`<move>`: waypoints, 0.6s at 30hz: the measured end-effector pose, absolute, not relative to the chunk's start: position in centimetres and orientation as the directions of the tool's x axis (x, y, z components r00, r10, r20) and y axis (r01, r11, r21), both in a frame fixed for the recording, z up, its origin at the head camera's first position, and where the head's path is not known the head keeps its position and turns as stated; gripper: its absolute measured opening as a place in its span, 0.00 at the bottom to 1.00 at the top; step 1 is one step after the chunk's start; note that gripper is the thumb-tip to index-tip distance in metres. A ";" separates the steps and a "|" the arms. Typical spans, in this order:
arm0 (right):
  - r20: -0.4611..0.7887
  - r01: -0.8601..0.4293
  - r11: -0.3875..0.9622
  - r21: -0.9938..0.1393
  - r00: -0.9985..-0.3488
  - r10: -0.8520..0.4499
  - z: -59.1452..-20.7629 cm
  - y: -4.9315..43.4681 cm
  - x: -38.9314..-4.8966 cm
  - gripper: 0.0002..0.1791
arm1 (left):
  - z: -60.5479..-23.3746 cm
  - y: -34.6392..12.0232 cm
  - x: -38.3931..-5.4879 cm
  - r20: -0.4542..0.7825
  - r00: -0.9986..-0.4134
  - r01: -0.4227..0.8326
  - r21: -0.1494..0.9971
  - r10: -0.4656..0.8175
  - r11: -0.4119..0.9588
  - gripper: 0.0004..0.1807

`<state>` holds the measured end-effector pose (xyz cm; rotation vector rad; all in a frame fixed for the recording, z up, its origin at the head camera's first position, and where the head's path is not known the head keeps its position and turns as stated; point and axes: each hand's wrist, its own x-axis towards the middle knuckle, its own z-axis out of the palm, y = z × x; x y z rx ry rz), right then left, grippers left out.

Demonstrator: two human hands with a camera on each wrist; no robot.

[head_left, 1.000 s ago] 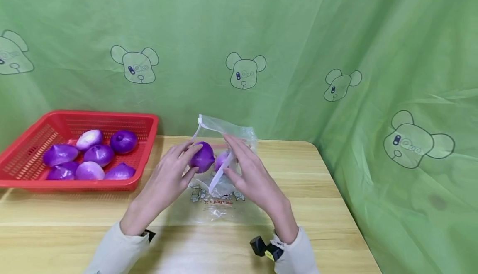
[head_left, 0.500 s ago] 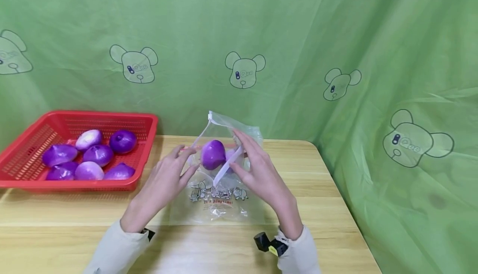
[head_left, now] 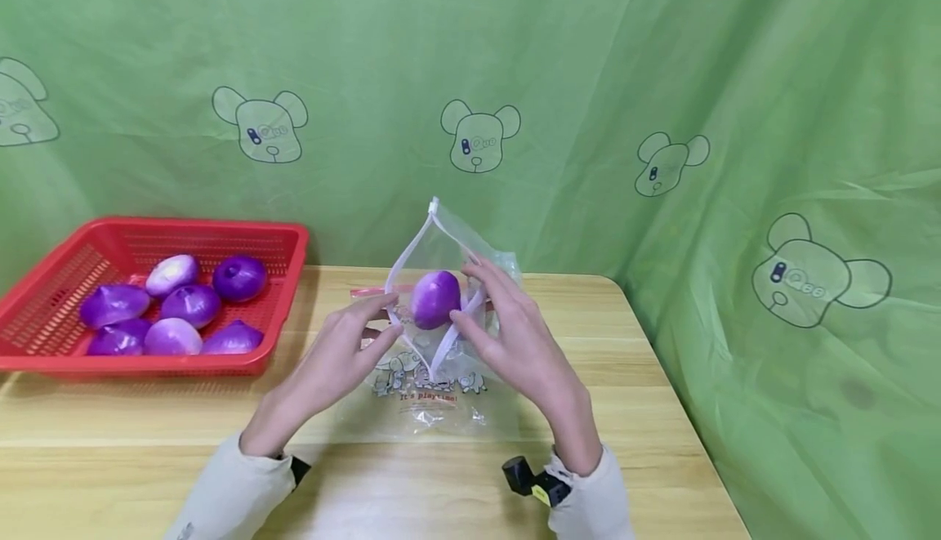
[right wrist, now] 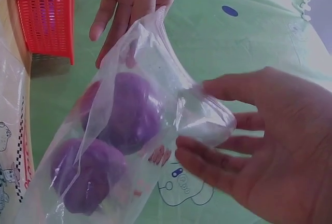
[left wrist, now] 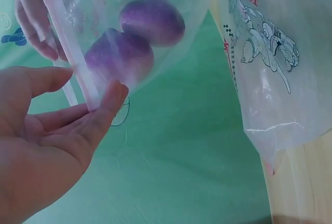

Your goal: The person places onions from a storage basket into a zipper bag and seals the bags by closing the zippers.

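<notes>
As the head view has it, bag (head_left: pixel 445 348): held up, its mouth spread into a diamond whose long axis runs near to far, slider (head_left: pixel 433 207) at the far corner.
Left hand (head_left: pixel 338 352): loosely curled, left rim at its thumb and fingertips.
Right hand (head_left: pixel 518 336): half curled, right rim between thumb and fingers.
Onion (head_left: pixel 435 300): within the mouth's outline, between the hands, nearer the right.
Flat bag (head_left: pixel 426 421): beneath, on the table (head_left: pixel 397 491).
Basket (head_left: pixel 176 366): well to the left.
Left wrist view, onions: two, inside the film, just beyond the left fingertips, their pairing aslant.
Zip strip (left wrist: pixel 71 53): between left thumb and fingers; how tightly held, cannot tell.
Right wrist view, onions: left of the right fingertips, just beside, apart from them.
Bag corner: between the right thumb and fingers.
</notes>
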<state>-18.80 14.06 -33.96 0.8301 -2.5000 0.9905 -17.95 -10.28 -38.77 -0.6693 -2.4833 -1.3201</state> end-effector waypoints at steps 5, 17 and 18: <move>0.494 -0.534 0.648 -0.544 -0.827 -0.267 -33.6 14.2 -18.5 0.29 | -38.7 -10.2 -18.0 0.434 -0.856 0.517 0.715 0.281 0.471 0.25; 0.560 -0.452 0.729 -0.514 -0.820 -0.114 -33.3 14.6 -18.4 0.34 | -38.6 -10.0 -17.9 0.451 -0.851 0.521 0.653 0.271 0.549 0.27; 0.562 -0.452 0.731 -0.511 -0.819 -0.113 -33.3 14.6 -18.5 0.34 | -38.6 -10.0 -17.8 0.454 -0.848 0.524 0.643 0.273 0.559 0.28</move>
